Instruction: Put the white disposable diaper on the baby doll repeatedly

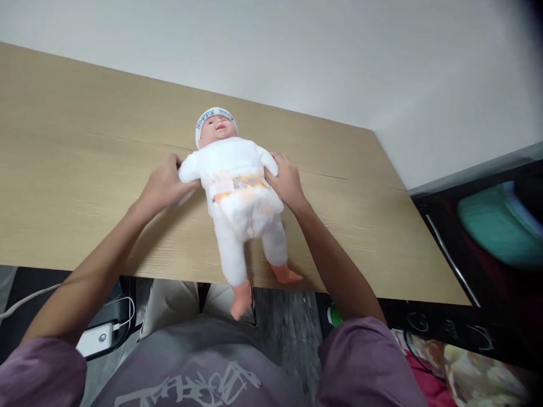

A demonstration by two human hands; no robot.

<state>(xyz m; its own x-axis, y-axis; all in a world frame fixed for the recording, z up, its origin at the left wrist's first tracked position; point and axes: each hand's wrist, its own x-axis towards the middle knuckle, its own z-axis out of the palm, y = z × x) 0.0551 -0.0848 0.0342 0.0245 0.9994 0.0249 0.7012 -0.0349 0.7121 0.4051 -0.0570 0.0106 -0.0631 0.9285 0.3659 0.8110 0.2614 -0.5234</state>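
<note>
A baby doll [231, 155] in a white suit lies face up on the wooden table, its head away from me. Around its hips is a diaper [250, 206] with a printed orange waistband. A white cap [215, 113] with blue lettering covers the head. My left hand [167, 182] is closed around the doll's arm on the left side. On the other side my right hand [286, 176] grips the doll's other arm. One bare foot reaches past the table's near edge; the other rests at the edge.
The wooden table [360, 226] runs against a pale wall [297, 51]. Below its near edge at left are a white device [95, 339] and a cable [31, 298]. A green rounded object [496, 223] stands at right, above a plastic bag [479, 376].
</note>
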